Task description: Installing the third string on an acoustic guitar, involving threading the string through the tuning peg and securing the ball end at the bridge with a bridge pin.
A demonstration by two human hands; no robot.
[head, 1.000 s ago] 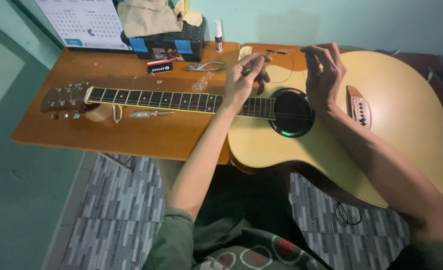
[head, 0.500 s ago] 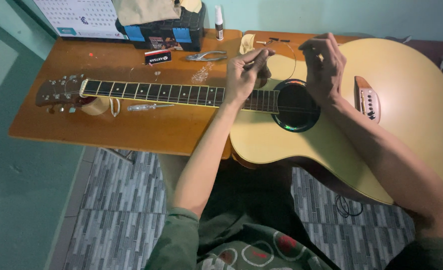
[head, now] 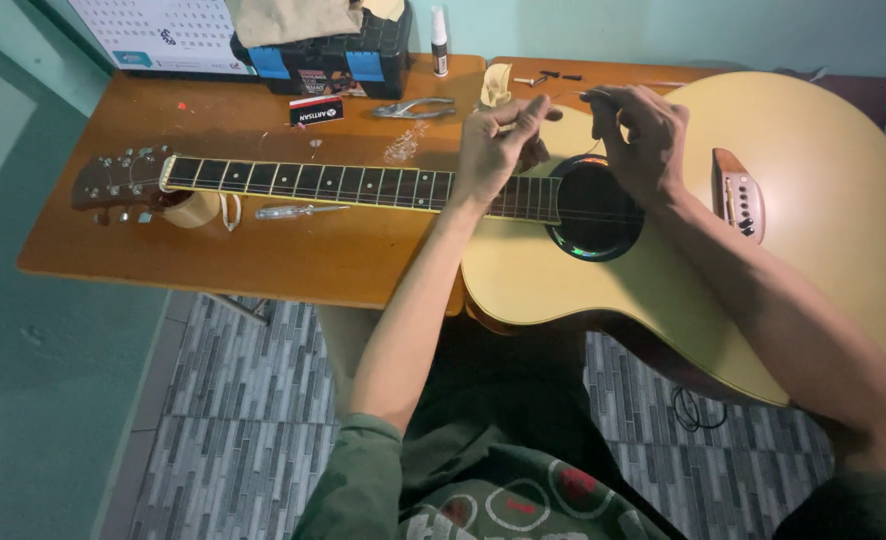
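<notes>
A pale yellow acoustic guitar lies flat across a wooden table, its dark neck pointing left and its headstock resting on a roll of tape. My left hand hovers over the neck's end near the sound hole, fingers pinched on a thin guitar string. My right hand is just above the sound hole, pinching the same thin string. The string itself is barely visible between the two hands.
Pliers, a small red and black packet, a screwdriver, a small white bottle and a black and blue toolbox sit on the table. Bridge pins lie at the back. A calendar leans at the wall.
Both hands have shifted slightly and drawn a little apart above the sound hole, still pinching the string. The camera view has tilted a bit.
</notes>
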